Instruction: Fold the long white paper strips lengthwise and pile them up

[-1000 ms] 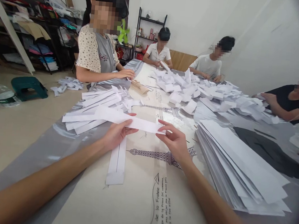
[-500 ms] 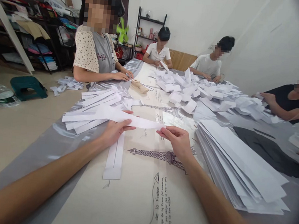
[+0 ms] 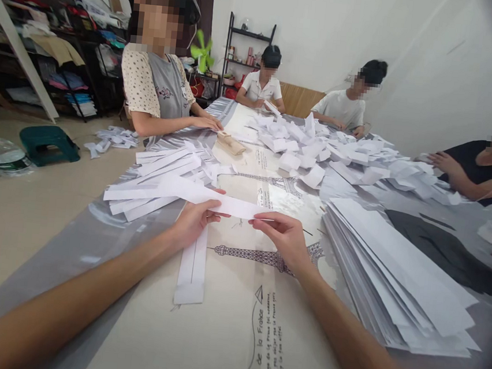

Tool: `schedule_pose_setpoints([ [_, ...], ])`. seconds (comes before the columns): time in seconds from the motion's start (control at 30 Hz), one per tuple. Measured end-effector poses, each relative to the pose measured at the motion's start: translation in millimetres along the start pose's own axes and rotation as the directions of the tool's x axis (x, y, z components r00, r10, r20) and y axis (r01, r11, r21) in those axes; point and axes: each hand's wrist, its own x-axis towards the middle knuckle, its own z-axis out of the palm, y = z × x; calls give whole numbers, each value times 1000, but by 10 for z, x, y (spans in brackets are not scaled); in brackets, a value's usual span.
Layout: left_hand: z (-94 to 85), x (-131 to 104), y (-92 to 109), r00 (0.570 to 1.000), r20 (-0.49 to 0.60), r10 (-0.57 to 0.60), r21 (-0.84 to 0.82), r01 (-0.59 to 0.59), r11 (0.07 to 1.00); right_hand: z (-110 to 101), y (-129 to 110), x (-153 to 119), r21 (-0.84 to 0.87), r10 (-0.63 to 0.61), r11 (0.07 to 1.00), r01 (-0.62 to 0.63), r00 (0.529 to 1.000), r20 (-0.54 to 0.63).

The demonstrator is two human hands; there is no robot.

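Note:
A long white paper strip (image 3: pixel 237 206) stretches between my two hands, just above the table. My left hand (image 3: pixel 198 220) pinches it near its middle, thumb on top and fingers beneath. At the strip's right end, the fingertips of my right hand (image 3: pixel 282 231) grip the edge. Another folded paper strip (image 3: pixel 191 281), with a dark line along it, hangs or lies below my left hand; whether that hand also holds it I cannot tell. Beyond my left hand is a loose heap of white strips (image 3: pixel 140 200), which the held strip overlaps.
A stack of long white sheets (image 3: pixel 394 274) lies right of my right arm. Farther back spreads a big pile of folded paper (image 3: pixel 319 145). A beige wooden piece (image 3: pixel 231 143) sits near a person at left (image 3: pixel 163 92). Several other people sit around the table.
My right hand has slid slightly left and down with the strip's end, closer to my left hand. The folded strip below has shifted a little right and down.

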Motion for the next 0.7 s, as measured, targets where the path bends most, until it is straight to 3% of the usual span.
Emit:
schedule_pose_setpoints([
  [0.17,26,5,-5,1000,26,17,-27,-16,1000,25,-34,-3,25,-12,1000,14,998,-59],
  [0.43,138,-104,-5,995,100,1,-42,3,999,72,20,-51,-84,-6,996,9,999,39],
  [0.53,135,-91,18,995,100,-1,-108,12,994,89,46,-63,-113,-63,991,70,996,63],
  [0.7,114,-62,50,991,77,-108,-214,122,969,145,58,-84,-122,-158,979,164,986,51],
])
